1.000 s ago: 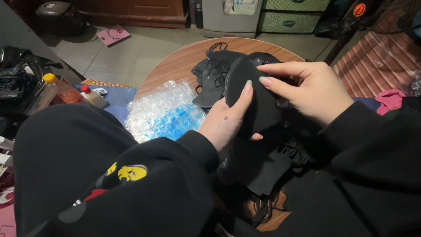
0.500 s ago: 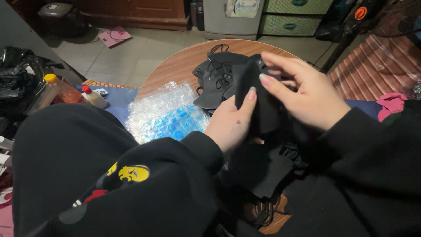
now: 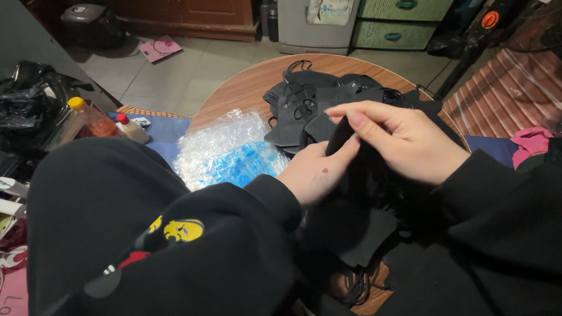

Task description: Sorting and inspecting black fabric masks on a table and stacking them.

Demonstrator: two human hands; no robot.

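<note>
Both hands grasp one black face mask (image 3: 342,137) between them: left hand (image 3: 313,175) beneath, right hand (image 3: 404,143) pinching above, just before a black mask pile (image 3: 310,96) on the round tabletop (image 3: 246,88).

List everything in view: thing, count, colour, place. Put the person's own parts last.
black mask: one, black, pinched between both hands above the table
mask pile: several, count unclear, black with ear loops, far side of the table
more black pieces: count unclear, black, near edge under the hands
round table: one, brown wood, centre
plastic packets: a heap, clear and blue, left part of the table
bottles: two, one orange-capped, one red-capped, on the left
black bag: one, black, far left
slipper: one, pink, on the tiled floor
drawers: two, green, at the back
pink cloth: one, right edge
left hand: black sleeve, under the mask
right hand: black sleeve, grip on the mask's top
</note>
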